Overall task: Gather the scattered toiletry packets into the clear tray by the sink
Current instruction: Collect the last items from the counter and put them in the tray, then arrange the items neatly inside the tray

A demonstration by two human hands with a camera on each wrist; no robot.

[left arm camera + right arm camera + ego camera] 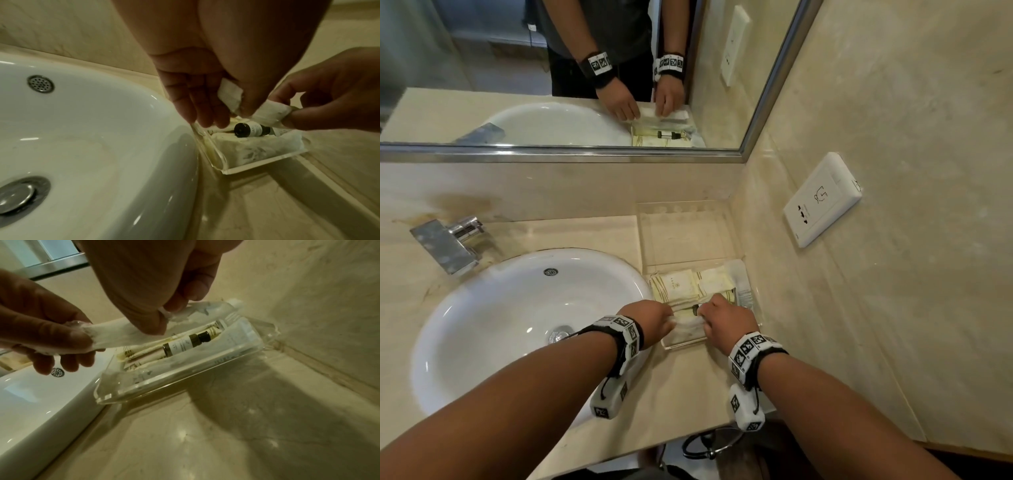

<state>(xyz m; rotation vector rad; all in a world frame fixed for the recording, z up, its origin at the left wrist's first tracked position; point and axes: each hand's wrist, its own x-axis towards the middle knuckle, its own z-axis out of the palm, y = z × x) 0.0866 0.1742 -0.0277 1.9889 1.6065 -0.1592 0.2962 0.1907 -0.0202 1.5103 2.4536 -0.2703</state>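
A clear tray (681,343) sits on the counter right of the sink, against the side wall. Cream toiletry packets (678,287) and a small dark bottle (185,344) lie in it. A long white packet (115,335) is stretched just above the tray's near end. My left hand (657,318) pinches its left end and my right hand (719,318) pinches its right end. The left wrist view shows the same white packet (273,110) between my left hand (205,104) and my right hand (329,97), over the bottle (251,129). Another white packet lies in the tray's front.
The white sink basin (517,325) borders the tray's left side, with a chrome tap (448,243) behind. A second clear tray (685,233) stands behind the first. A wall socket (822,202) is on the right wall. The mirror (551,68) is ahead.
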